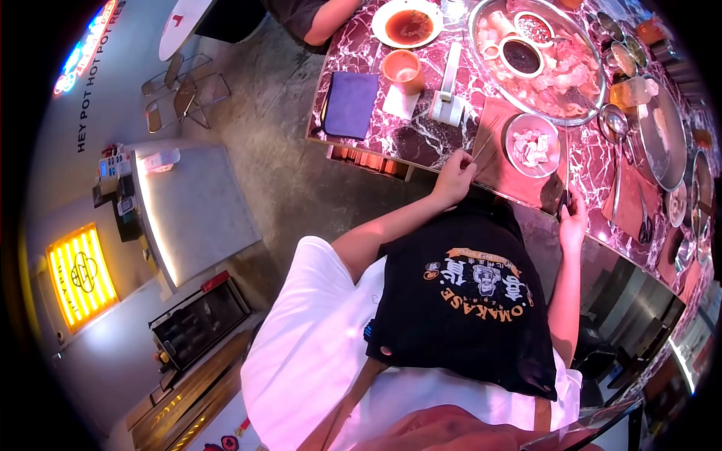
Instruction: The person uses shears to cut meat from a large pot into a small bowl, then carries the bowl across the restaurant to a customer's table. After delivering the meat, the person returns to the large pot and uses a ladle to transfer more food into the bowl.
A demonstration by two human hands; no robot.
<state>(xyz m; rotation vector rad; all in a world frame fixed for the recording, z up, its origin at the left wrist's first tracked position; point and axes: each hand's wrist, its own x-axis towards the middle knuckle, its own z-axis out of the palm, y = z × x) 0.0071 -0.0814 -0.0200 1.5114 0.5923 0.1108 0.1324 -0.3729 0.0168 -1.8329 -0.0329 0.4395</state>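
Observation:
My left hand (455, 179) is closed at the table's near edge, fingers pinched on the end of thin chopsticks (485, 141) that lie slanting over a brown placemat (490, 169). To their right, a small bowl (532, 171) with pale, chunky food stands on the placemat. My right hand (574, 216) is at the placemat's right corner, its fingers closed around a small black object (562, 200) whose kind I cannot make out. Below both hands hangs the black printed apron (451, 323) I wear over a white shirt.
A large round platter (602, 94) of raw-looking food with sauce bowls stands farther back. Left of it are a dark notebook (350, 105), an orange cup (403, 71) and a plate of brown liquid (408, 28). A ladle (613, 124) lies right. Another person's arm (331, 19) shows at the top.

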